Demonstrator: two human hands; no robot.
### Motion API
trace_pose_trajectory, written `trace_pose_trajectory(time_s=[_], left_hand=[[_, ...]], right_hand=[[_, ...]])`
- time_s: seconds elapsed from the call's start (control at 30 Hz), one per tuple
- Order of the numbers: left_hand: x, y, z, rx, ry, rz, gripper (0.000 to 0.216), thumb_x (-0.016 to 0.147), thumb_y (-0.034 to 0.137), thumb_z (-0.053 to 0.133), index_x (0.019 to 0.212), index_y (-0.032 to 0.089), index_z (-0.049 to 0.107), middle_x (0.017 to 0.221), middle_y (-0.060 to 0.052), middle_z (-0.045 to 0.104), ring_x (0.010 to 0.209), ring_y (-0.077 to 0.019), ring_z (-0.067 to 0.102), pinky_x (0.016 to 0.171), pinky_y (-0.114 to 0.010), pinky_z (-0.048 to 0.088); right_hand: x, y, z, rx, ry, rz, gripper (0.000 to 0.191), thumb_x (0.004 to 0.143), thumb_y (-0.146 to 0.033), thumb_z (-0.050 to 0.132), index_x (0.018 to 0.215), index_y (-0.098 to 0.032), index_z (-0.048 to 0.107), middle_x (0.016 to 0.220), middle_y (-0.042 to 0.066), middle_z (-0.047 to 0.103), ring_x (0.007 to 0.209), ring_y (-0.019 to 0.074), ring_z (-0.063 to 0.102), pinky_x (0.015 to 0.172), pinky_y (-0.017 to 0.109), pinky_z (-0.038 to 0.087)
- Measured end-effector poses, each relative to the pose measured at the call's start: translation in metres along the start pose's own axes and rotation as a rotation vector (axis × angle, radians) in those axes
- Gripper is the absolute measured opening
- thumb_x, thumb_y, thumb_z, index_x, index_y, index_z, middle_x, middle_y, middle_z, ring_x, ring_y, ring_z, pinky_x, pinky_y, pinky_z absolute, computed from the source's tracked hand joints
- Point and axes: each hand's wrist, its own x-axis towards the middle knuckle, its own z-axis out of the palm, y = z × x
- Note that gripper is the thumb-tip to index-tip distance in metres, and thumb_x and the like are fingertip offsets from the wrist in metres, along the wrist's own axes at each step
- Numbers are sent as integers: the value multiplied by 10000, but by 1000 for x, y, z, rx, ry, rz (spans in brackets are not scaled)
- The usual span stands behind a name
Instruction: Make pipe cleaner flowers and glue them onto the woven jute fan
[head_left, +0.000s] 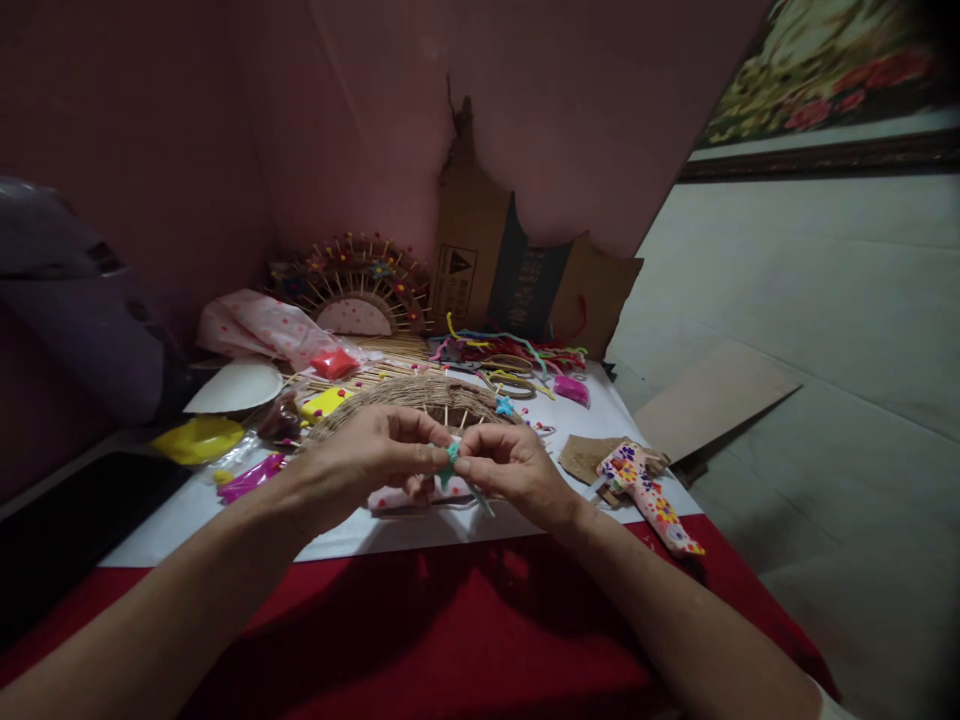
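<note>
My left hand and my right hand meet at the middle of the table, both closed in a pinch. Between their fingertips is a mint-green pipe cleaner, bent into a small bunched shape, with a loose end hanging below my right fingers. Just behind the hands lies a twine-wrapped arch with thin wooden sticks, partly covered by them. A blue pipe-cleaner flower sits on the arch's right side. Under the hands shows part of a pink dotted fabric piece.
Behind stand a finished-looking decorated fan and torn cardboard. Scissors lie by a heap of pipe cleaners. Bags of coloured clay are at left. A flower-patterned wrapped object, perhaps a glue gun, rests at the right edge.
</note>
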Motion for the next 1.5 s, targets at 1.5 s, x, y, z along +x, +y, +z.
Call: trace_pose_trajectory(time_s=[1.5], left_hand=[[6,-11,6,-15,20,0,198,665,264,711,766,121,619,595,-26,613,478,-96,534,456,-196,409]], right_hand=[[5,6,-11,33,-119,71,246,720,-335,636,645,-126,530,522,-47,438,457,44,331,440,191,231]])
